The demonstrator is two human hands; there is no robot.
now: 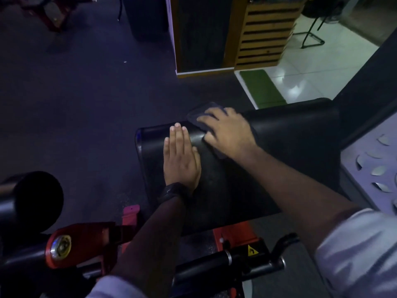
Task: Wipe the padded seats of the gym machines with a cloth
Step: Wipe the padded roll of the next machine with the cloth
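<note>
- Dim gym, dark rubber floor [86, 93]; bright tiled floor [322, 67] and green mat [263, 89] at the far right, slatted wooden cabinet [264, 33] behind.
- Head view, the only 1: black padded seat [236, 179] fills the centre, mounted on a red frame [86, 239] with a yellow warning sticker [252, 250] on the near side.
- Black roller pad [36, 201] sits near left, apart from the seat.
- 2 hands are on the seat, both bare, with pale sleeves pushed up the forearms.
- Left hand [181, 155]: flat, fingers straight and together, palm down on the far-left part of the pad and holding nothing. It looks like a brace to steady the body or the pad during the wipe. Dark wristwatch [171, 191] on that wrist.
- Right hand [227, 132]: fingers spread and laid over the dark cloth [196, 116], pressing it onto the pad rather than pinching it. Pressing flat likely gives wide contact for the stroke.
- Cloth is under the right palm and fingers, at the seat's far edge where the pad bends. Its far-left corner sticks out past the fingertips and a near strip shows below the thumb side.
- Cloth lies just beside the left fingertips, not touching them as far as I can tell.
- Judgement: mid-wipe on this seat. The near half of the pad looks matte and speckled, so it may be unwiped, though the light is too low to be sure.
</note>
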